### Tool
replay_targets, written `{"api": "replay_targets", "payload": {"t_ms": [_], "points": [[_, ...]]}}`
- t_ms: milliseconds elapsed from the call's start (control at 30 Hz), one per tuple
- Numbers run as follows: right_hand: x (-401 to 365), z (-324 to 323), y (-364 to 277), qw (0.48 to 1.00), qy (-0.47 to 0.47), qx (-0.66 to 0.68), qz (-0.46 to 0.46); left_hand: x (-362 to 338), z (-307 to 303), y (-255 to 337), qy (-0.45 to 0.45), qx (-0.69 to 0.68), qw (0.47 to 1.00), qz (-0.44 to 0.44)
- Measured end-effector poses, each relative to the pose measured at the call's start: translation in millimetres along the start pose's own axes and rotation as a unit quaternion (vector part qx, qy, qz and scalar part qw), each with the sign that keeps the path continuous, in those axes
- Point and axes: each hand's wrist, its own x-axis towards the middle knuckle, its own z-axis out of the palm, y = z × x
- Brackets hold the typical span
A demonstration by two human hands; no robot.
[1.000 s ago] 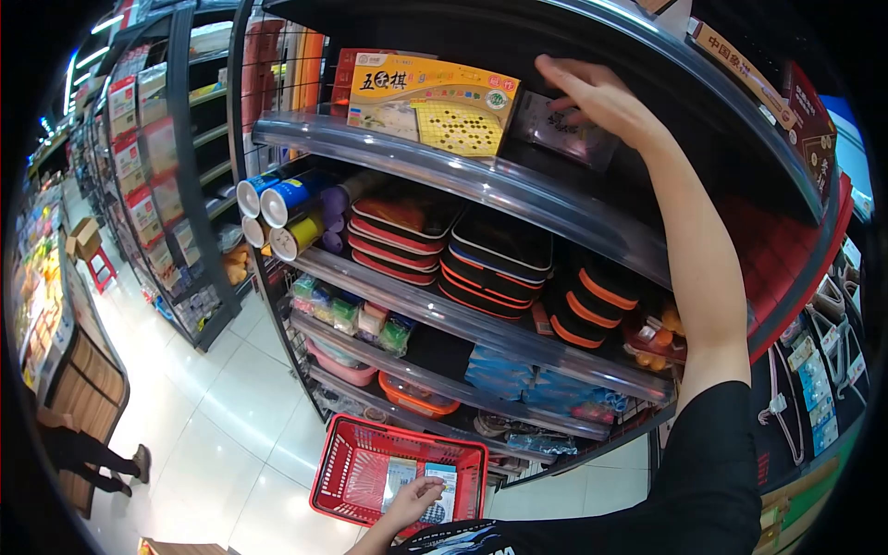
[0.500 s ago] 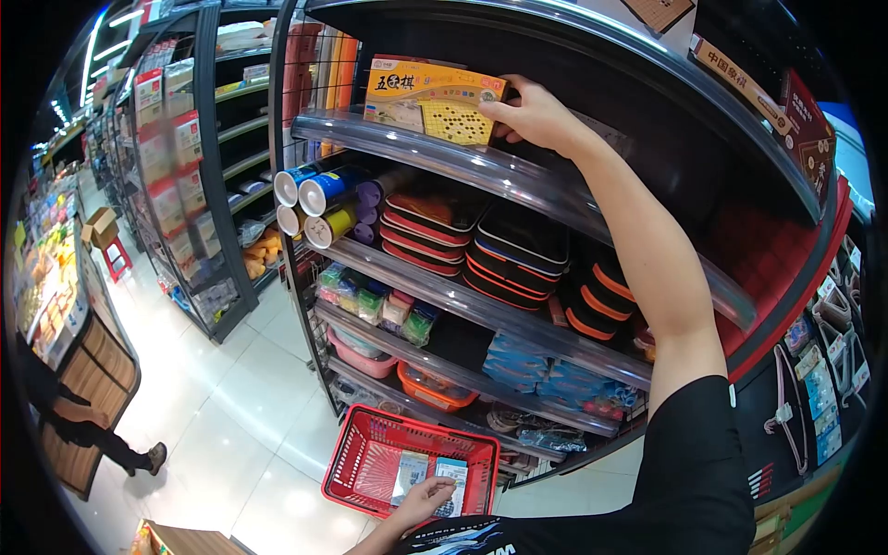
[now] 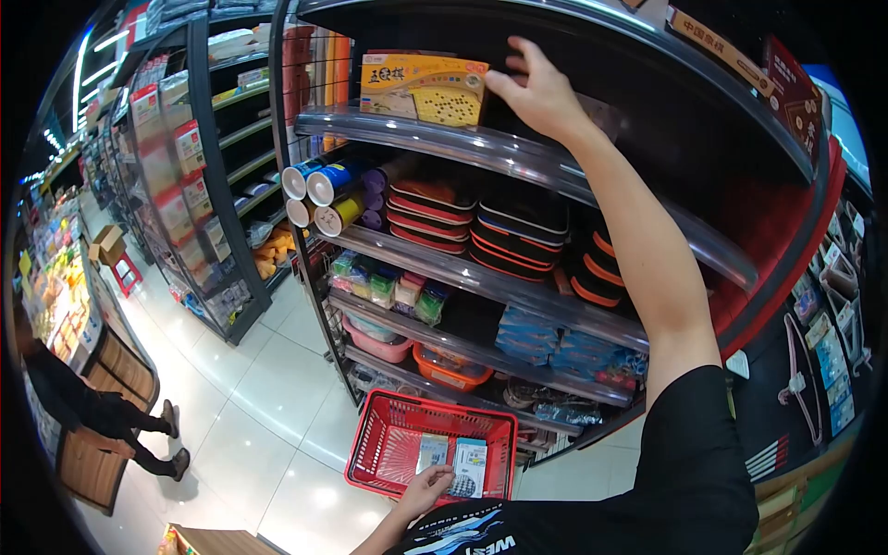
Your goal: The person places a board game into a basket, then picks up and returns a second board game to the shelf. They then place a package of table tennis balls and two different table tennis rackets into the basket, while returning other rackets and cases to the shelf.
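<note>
A yellow board game box (image 3: pixel 423 90) with a grid of black and white pieces printed on it stands on the upper shelf, its front facing out. My right hand (image 3: pixel 544 92) is just right of the box, thumb near its right edge and fingers apart, holding nothing. Low in view, my left hand (image 3: pixel 428 487) is over the near side of a red plastic shopping basket (image 3: pixel 393 440), its fingers curled together; what they hold, I cannot tell. Beside those fingers, a blue-and-white package (image 3: pixel 469 467) and a greyish package (image 3: pixel 433 450) lie in the basket.
Below the box, the shelf edge (image 3: pixel 444 148) carries a clear plastic strip. Lower shelves hold tubes (image 3: pixel 335 184), black zip cases (image 3: pixel 518 231) and orange tubs (image 3: pixel 450 368). A person (image 3: pixel 102 407) stands at the left by a wooden counter. More game boxes (image 3: pixel 720 51) sit upper right.
My right hand has let go of the yellow game box and opened, drawing slightly away to the right. The view has shifted a little, and more of the person at the left shows.
</note>
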Motion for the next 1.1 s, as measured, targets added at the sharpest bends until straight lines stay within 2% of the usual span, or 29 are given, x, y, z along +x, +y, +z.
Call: {"api": "replay_targets", "payload": {"t_ms": [33, 100, 133, 167, 300, 367, 433, 467, 533, 600, 733, 800, 933, 1000, 1033, 1067, 1100], "points": [[-12, -13, -13, 0.998, 0.05, 0.024, -0.027, -2, -2, 0, -0.003, 0.004, 1.0, -0.008], [-44, -34, -29, 0.992, 0.084, 0.075, -0.053, -5, -7, -1, 0.005, 0.012, 1.0, -0.004], [-65, -44, -41, 0.989, 0.058, 0.133, -0.025, -4, -11, -7, 0.007, 0.039, 0.999, 0.02], [-90, -51, -52, 0.981, 0.033, 0.191, 0.004, -5, -14, -10, 0.004, 0.04, 0.999, 0.007], [-215, -57, -70, 0.973, -0.118, 0.185, 0.066, -5, -22, -11, 0.01, 0.057, 0.998, -0.011], [-284, -42, -69, 0.963, -0.136, 0.196, 0.128, -2, -25, -16, 0.017, 0.072, 0.997, -0.01], [-358, -25, -59, 0.903, -0.215, 0.225, 0.297, 1, -27, -22, 0.017, 0.09, 0.996, -0.009], [-396, -16, -52, 0.888, -0.23, 0.221, 0.331, 2, -28, -24, 0.016, 0.121, 0.992, 0.008], [-477, -2, -40, 0.855, -0.264, 0.226, 0.385, 3, -28, -27, 0.023, 0.112, 0.993, -0.022], [-558, 7, -32, 0.812, -0.248, 0.215, 0.483, 4, -30, -27, 0.018, 0.129, 0.99, -0.06], [-706, 9, -22, 0.768, -0.27, 0.145, 0.562, 14, -33, -31, 0.019, 0.137, 0.982, -0.128], [-753, 1, -30, 0.66, -0.267, 0.177, 0.679, 25, -39, -45, 0.034, 0.157, 0.977, -0.139], [-810, -19, -43, 0.609, -0.304, 0.145, 0.719, 48, -49, -69, 0.05, 0.217, 0.964, -0.143], [-822, -31, -47, 0.539, -0.268, 0.149, 0.784, 60, -52, -77, 0.058, 0.228, 0.956, -0.174], [-826, -38, -46, 0.535, -0.273, 0.147, 0.786, 67, -55, -82, 0.064, 0.239, 0.949, -0.195], [-830, -46, -44, 0.506, -0.283, 0.148, 0.801, 76, -63, -99, 0.066, 0.301, 0.931, -0.194], [-833, -53, -43, 0.477, -0.293, 0.147, 0.816, 83, -67, -112, 0.066, 0.295, 0.932, -0.2]]}}
